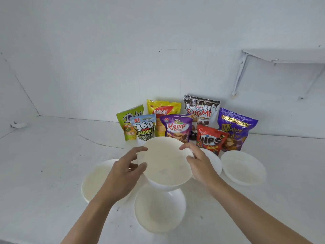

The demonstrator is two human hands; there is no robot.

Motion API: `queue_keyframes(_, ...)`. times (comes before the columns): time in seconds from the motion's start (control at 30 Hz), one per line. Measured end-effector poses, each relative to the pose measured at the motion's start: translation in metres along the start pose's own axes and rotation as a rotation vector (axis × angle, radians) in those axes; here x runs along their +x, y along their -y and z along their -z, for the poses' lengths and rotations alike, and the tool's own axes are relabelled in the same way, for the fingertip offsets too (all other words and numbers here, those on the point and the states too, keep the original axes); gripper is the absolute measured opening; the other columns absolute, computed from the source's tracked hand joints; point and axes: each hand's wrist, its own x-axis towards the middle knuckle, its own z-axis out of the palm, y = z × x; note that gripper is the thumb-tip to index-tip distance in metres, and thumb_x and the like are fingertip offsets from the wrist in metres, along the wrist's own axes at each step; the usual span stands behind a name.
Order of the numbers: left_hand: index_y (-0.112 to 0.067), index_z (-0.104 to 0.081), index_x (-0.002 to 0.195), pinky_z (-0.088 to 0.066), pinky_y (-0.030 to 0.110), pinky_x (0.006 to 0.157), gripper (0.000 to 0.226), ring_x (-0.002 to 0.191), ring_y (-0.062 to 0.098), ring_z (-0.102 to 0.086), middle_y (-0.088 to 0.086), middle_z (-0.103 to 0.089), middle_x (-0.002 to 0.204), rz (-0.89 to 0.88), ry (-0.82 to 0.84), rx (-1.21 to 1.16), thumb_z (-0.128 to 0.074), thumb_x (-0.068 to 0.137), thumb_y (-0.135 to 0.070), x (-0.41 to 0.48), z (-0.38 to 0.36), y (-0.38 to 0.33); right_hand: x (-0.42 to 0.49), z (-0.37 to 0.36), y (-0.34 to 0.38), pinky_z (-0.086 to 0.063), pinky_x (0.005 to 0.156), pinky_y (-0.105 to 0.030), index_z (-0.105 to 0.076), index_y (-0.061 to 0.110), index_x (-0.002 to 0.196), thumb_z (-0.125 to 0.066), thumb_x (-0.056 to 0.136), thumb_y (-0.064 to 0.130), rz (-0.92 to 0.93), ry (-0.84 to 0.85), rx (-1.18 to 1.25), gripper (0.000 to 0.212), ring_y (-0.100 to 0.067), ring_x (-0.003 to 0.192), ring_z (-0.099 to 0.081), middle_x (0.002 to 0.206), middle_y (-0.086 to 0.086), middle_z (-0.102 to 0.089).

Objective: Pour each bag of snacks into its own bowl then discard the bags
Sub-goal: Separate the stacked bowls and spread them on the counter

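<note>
Both hands hold one white bowl (166, 162) lifted above the counter: my left hand (123, 173) grips its left rim, my right hand (198, 162) its right rim. Below it stand more white bowls: one at the near centre (159, 210), one at the left (93, 180), one at the right (243, 167), and one partly hidden behind my right hand (213, 161). Several sealed snack bags stand upright behind them: green Deka (127, 118), 360 Kuaci (145, 128), yellow Nabati (163, 111), purple Mama (176, 127), Soomi (201, 110), red Nips (210, 139), purple Wafer Cube (234, 129).
Everything rests on a white counter (44, 164) against a white wall. A white shelf on a bracket (281, 57) sticks out from the wall at the upper right. A faint crack line runs across the counter left of the bags.
</note>
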Motion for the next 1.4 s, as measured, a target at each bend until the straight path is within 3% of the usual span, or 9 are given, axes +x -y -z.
queue_keyframes(0.17,-0.053,-0.061,0.115,-0.054,0.026,0.090,0.051,0.100,0.003,-0.068,-0.019,-0.074,0.101,0.014,0.173,0.065,-0.068,0.086,-0.012,-0.006,-0.065,-0.003,-0.033,0.052,-0.047,-0.035,0.052,-0.028,-0.057,0.037,0.098,-0.039,0.086,-0.006,-0.096,-0.058,-0.143,0.048,-0.014,0.058,-0.047,0.071,-0.004,-0.050)
queue_keyframes(0.37,-0.045,-0.060,0.122,-0.051,0.020,0.093,0.052,0.107,-0.005,-0.064,-0.028,-0.071,0.109,-0.026,0.245,0.126,-0.075,0.083,-0.014,-0.016,-0.123,0.009,-0.064,0.087,-0.089,-0.032,0.045,-0.019,-0.056,0.031,0.097,-0.042,0.085,-0.005,-0.123,-0.016,-0.204,0.041,-0.005,0.041,-0.036,0.060,0.007,-0.038)
queue_keyframes(0.53,-0.035,-0.061,0.127,-0.041,0.002,0.085,0.055,0.106,-0.010,-0.061,-0.020,-0.071,0.111,-0.009,0.253,0.210,-0.074,0.081,-0.009,-0.019,-0.148,0.023,-0.073,0.096,-0.112,-0.032,0.046,-0.014,-0.056,0.028,0.098,-0.046,0.085,-0.003,-0.122,0.010,-0.236,0.036,-0.006,0.055,-0.041,0.070,0.016,-0.038)
queue_keyframes(0.7,-0.038,-0.060,0.131,-0.042,0.033,0.103,0.059,0.108,0.009,-0.054,-0.020,-0.060,0.105,0.037,0.208,0.352,-0.071,0.080,-0.010,-0.025,-0.160,0.027,-0.077,0.091,-0.129,-0.039,0.051,-0.026,-0.051,0.034,0.103,-0.046,0.086,0.009,-0.168,0.126,-0.340,0.031,-0.014,0.057,-0.047,0.070,0.006,-0.048)
queue_keyframes(0.8,-0.038,-0.059,0.133,-0.029,0.028,0.095,0.059,0.106,0.010,-0.048,-0.034,-0.040,0.099,0.025,0.194,0.444,-0.069,0.083,-0.010,-0.025,-0.164,0.020,-0.077,0.086,-0.131,-0.038,0.053,-0.024,-0.052,0.033,0.106,-0.046,0.087,0.013,-0.173,0.138,-0.392,0.028,-0.012,0.067,-0.052,0.089,0.010,-0.053)
queue_keyframes(1.0,-0.043,-0.058,0.132,-0.024,0.029,0.090,0.055,0.093,-0.005,-0.045,-0.023,-0.050,0.091,0.069,0.213,0.419,-0.069,0.084,-0.019,-0.023,-0.161,0.022,-0.075,0.086,-0.127,-0.042,0.063,-0.024,-0.047,0.032,0.118,-0.051,0.086,0.014,-0.049,0.155,-0.552,0.037,-0.014,0.085,-0.052,0.106,0.009,-0.049)
queue_keyframes(1.17,-0.050,-0.056,0.126,-0.024,0.032,0.089,0.051,0.102,-0.001,-0.046,-0.024,-0.056,0.093,0.038,0.216,0.415,-0.072,0.084,-0.026,-0.022,-0.154,0.027,-0.070,0.079,-0.126,-0.042,0.059,-0.020,-0.044,0.033,0.122,-0.053,0.091,0.020,0.049,0.154,-0.627,0.035,-0.012,0.078,-0.056,0.114,0.010,-0.043)
queue_keyframes(1.3,-0.061,-0.048,0.121,-0.028,0.036,0.104,0.048,0.103,-0.011,-0.049,-0.044,-0.052,0.114,0.013,0.245,0.370,-0.075,0.082,-0.052,-0.023,-0.139,0.025,-0.065,0.070,-0.118,-0.051,0.084,-0.024,-0.048,0.032,0.121,-0.058,0.093,0.027,0.108,0.073,-0.656,0.030,-0.014,0.108,-0.053,0.124,0.007,-0.045)
queue_keyframes(1.4,-0.056,-0.061,0.113,-0.039,0.037,0.103,0.037,0.101,-0.010,-0.059,-0.044,-0.059,0.115,-0.008,0.135,0.265,-0.075,0.078,-0.058,-0.019,-0.114,0.019,-0.053,0.062,-0.098,-0.047,0.095,-0.026,-0.055,0.029,0.117,-0.061,0.093,0.027,0.194,-0.039,-0.659,0.025,-0.014,0.115,-0.048,0.125,0.007,-0.048)
